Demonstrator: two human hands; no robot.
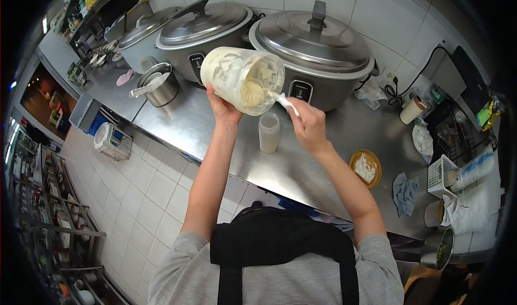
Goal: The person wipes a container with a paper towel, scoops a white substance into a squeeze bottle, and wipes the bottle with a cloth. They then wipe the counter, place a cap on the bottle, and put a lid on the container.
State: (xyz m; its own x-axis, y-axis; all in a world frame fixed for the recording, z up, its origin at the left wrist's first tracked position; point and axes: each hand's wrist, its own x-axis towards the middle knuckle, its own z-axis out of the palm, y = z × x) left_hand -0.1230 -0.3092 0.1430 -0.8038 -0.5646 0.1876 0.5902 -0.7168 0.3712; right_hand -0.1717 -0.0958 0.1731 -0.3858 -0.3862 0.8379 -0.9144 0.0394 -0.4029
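Observation:
A wide clear tub (222,77) smeared with a creamy pale mixture (252,94) is tipped on its side, its mouth facing right. My left hand (223,106) holds it from below. In my right hand (308,123) is the handle of a white utensil (287,103), whose far end reaches into the tub's mouth. Below the tub's mouth, an open translucent bottle (269,133) stands upright on the steel counter (245,162).
Three large lidded cookers (312,41) line the wall. A steel pot (163,89) stands left. Toward the right are a brown dish (378,169) with white paste, a blue cloth (405,194) and a white basket (441,175). A shelf rack (59,208) stands far left.

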